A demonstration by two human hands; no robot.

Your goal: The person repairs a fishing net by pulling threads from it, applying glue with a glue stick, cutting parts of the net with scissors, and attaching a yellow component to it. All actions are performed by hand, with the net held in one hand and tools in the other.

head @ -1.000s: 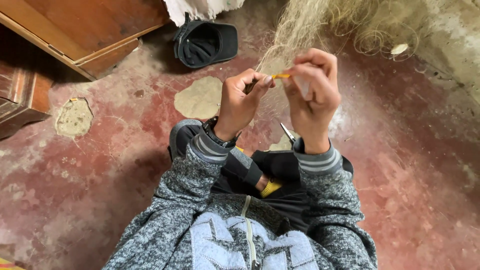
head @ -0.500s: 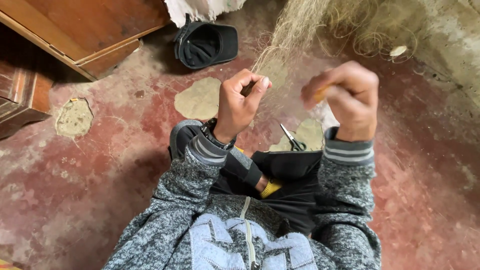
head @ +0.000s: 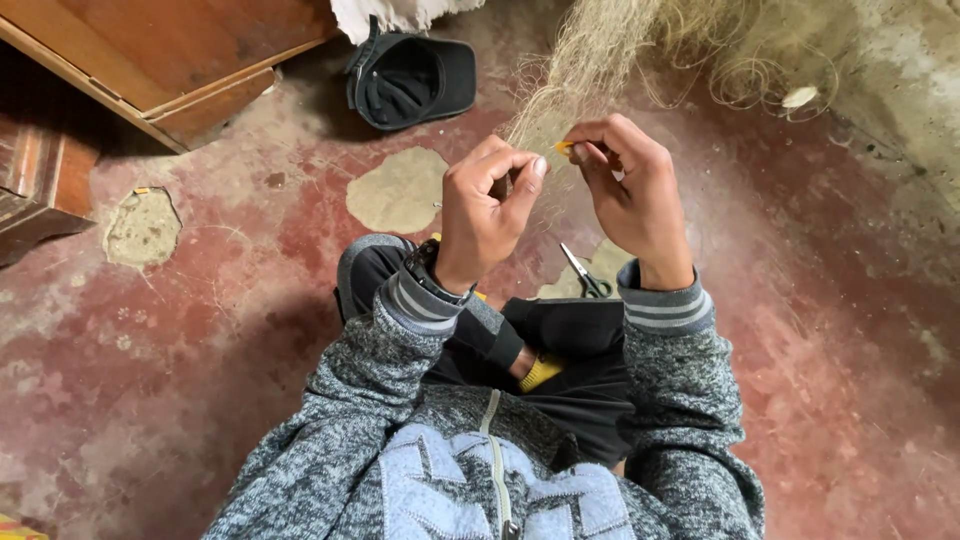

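Note:
I sit cross-legged on a worn red floor in a grey knitted jacket. My left hand [head: 485,215] is raised in front of me, its thumb and fingers pinched on strands of a pale fishing net [head: 590,60]. My right hand [head: 630,190] is beside it, fingers closed on a small yellow netting needle [head: 563,147] whose tip shows between the two hands. The net hangs down from the top of the view to my fingers.
Small scissors [head: 585,275] lie on the floor by my right knee. A dark cap [head: 415,80] lies upside down ahead. A wooden cabinet [head: 160,60] stands at the top left. Bare cement patches [head: 400,190] break the red floor.
My right hand swung out to the right with the yellow needle, then came back to the left hand at the net. The left hand stayed pinched on the strands.

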